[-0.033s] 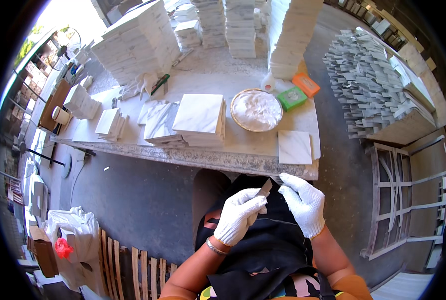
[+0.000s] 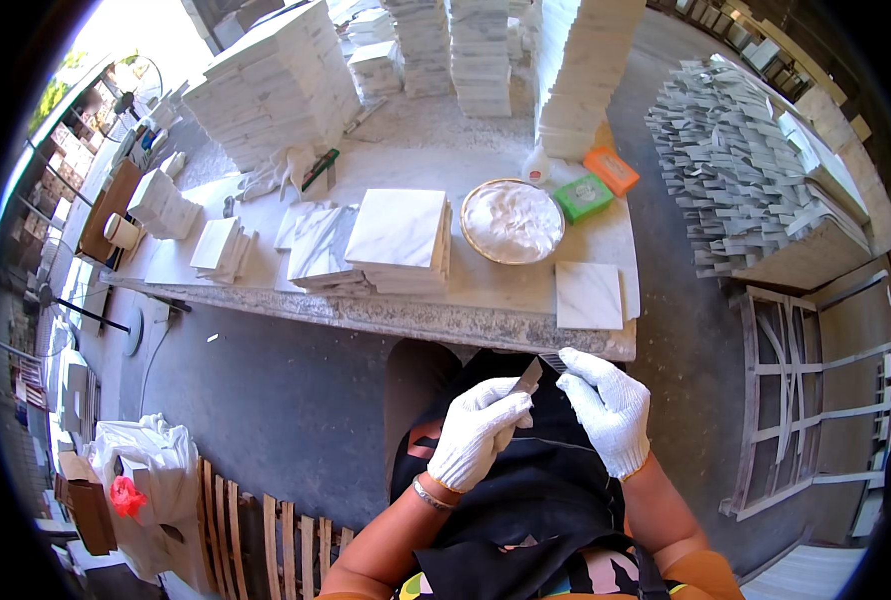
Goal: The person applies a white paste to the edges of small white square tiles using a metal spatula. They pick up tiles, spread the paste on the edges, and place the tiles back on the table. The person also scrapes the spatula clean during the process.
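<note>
Blade (image 2: 530, 377), long axis slanting, tip forward-right, left fingers (image 2: 507, 408) gripping it, right fingers' (image 2: 588, 369) hold unclear

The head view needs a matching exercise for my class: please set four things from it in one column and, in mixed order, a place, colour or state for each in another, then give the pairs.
Column one
1. Left hand
2. Round bowl
3. Box nearest the bowl
4. Square tile lying alone

Column two
A. Green
B. Near the front right corner of the table
C. Gloved in white, holding a thin flat piece
D. Filled with a white, creamy-looking material

Right pairs: 1-C; 2-D; 3-A; 4-B
</note>
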The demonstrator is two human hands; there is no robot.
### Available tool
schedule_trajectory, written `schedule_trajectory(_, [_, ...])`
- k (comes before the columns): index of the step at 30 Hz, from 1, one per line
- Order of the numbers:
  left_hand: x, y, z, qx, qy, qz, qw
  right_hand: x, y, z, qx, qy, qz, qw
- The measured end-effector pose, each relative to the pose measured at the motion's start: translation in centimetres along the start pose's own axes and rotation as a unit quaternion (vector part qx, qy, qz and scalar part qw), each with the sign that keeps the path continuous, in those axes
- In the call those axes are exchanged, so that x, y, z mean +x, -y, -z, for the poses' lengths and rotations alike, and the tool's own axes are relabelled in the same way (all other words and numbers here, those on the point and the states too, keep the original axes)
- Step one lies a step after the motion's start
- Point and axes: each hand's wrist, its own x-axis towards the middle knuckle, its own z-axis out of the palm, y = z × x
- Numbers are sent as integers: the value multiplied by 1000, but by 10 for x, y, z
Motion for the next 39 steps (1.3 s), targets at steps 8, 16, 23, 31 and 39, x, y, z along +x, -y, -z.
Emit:
schedule_trajectory(8, [2, 10, 8, -26, -7, 10, 1000, -20, -3, -17, -58, 59, 57, 995])
schedule_trajectory(16, [2, 16, 10, -45, -8, -9, 999, -31, -2, -26, 45, 83, -18, 995])
schedule_trajectory(23, [-1, 4, 0, -30, -7, 6, 1000, -11, 1, -11, -5, 55, 11, 998])
schedule_trajectory(31, [0, 14, 10, -43, -13, -2, 999, -39, -4, -31, 32, 102, -6, 994])
schedule_trajectory(39, [1, 7, 9, -51, 20, 15, 998, -14, -1, -13, 19, 62, -13, 998])
